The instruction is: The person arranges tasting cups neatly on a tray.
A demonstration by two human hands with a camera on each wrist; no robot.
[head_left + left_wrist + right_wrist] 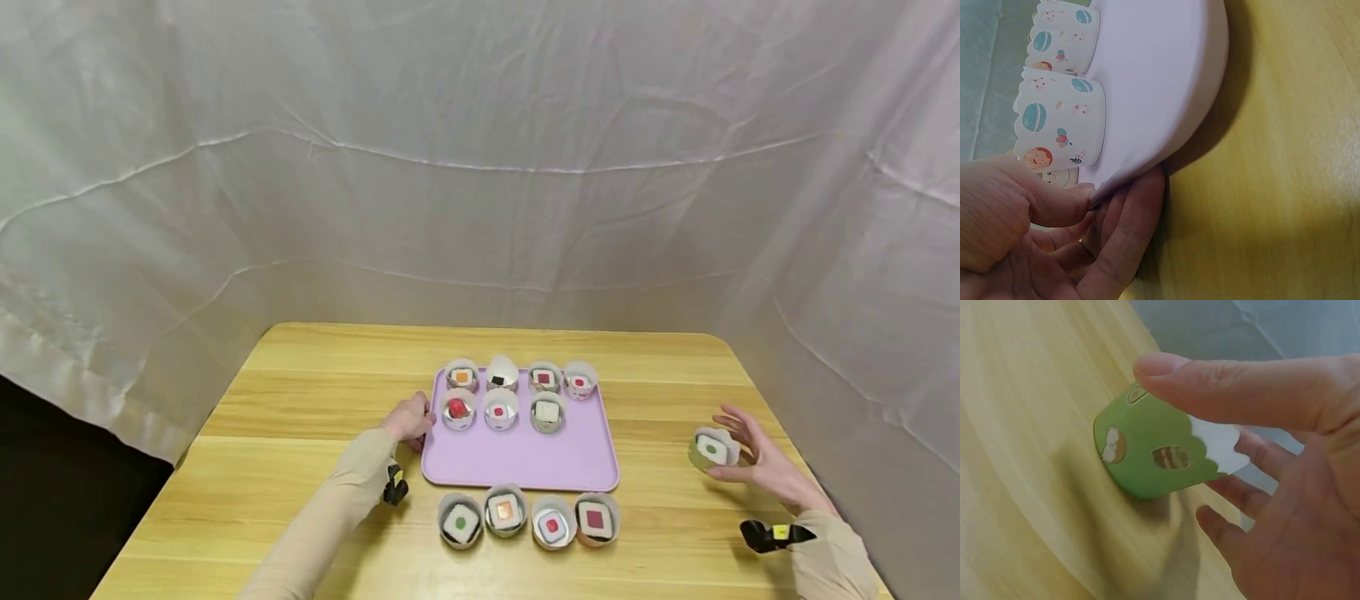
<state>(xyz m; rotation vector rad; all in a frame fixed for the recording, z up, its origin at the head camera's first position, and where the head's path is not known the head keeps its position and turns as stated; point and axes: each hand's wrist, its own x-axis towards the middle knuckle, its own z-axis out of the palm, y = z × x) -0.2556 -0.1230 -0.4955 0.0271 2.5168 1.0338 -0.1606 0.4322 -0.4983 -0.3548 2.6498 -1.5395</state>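
My left hand (408,419) grips the left edge of a lilac tray (517,457). In the left wrist view, the thumb lies on top of the tray's rim and the fingers curl beneath it. Out to the right, my right hand (772,467) holds a green paper baking cup (1154,447) between thumb and fingers. The cup is tilted close over the table, and a square sushi piece (710,450) with a green centre sits inside. Several paper cups, such as a white patterned one (1063,119), stand on the tray in two rows with sushi pieces in them.
Along the tray's front edge stands a row of several more filled cups, from one with a green-centred piece (461,522) to one with a dark red centre (597,519). A pale curtain (480,208) closes off the back and sides of the wooden table (300,400).
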